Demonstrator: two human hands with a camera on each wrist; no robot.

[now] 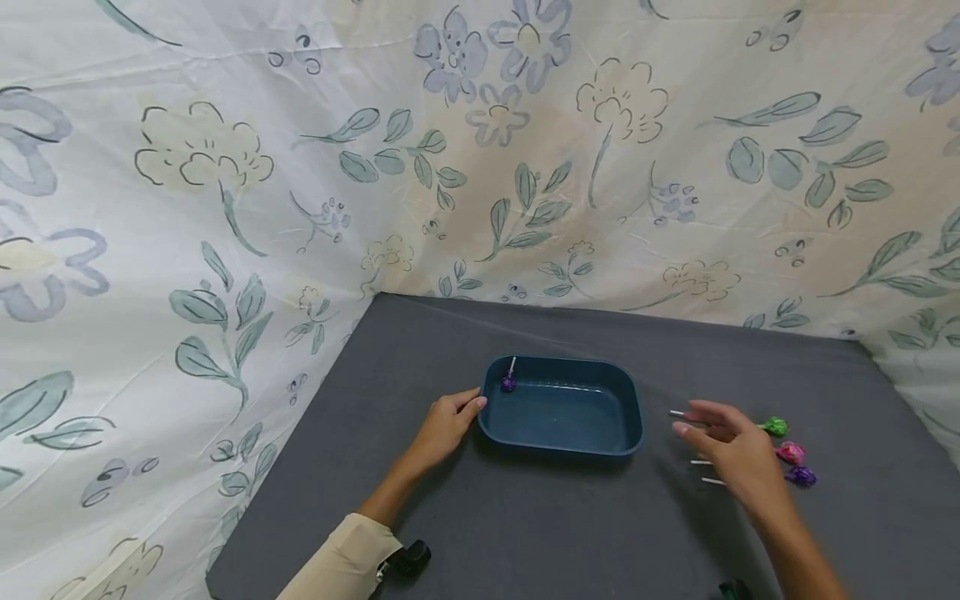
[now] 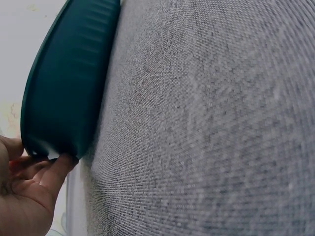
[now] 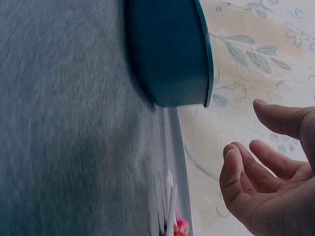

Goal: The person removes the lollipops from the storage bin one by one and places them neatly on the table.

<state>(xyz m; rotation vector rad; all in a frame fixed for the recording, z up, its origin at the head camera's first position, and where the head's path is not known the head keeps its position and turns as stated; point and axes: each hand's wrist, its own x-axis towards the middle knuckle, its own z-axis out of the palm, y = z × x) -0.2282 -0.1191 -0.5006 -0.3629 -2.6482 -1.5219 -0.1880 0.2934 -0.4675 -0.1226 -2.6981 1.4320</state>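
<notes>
A dark teal rectangular tray (image 1: 562, 454) sits on the grey table, and a lollipop with a purple wrapper (image 1: 508, 382) lies in its far left corner. My left hand (image 1: 444, 429) holds the tray's left end, thumb by the rim and fingers against the outer wall, as the left wrist view also shows. To the right of the tray, my right hand (image 1: 738, 454) hovers over the lollipop sticks, thumb and fingers apart and holding nothing. Past it lie a green lollipop (image 1: 775, 427), a pink lollipop (image 1: 791, 452) and another purple lollipop (image 1: 801, 476), sticks pointing left.
A grey cloth (image 1: 525, 533) covers the table. Floral fabric (image 1: 465, 200) hangs behind the table and along its left side. In the right wrist view, several white sticks (image 3: 172, 204) stand near the bottom edge, below the tray.
</notes>
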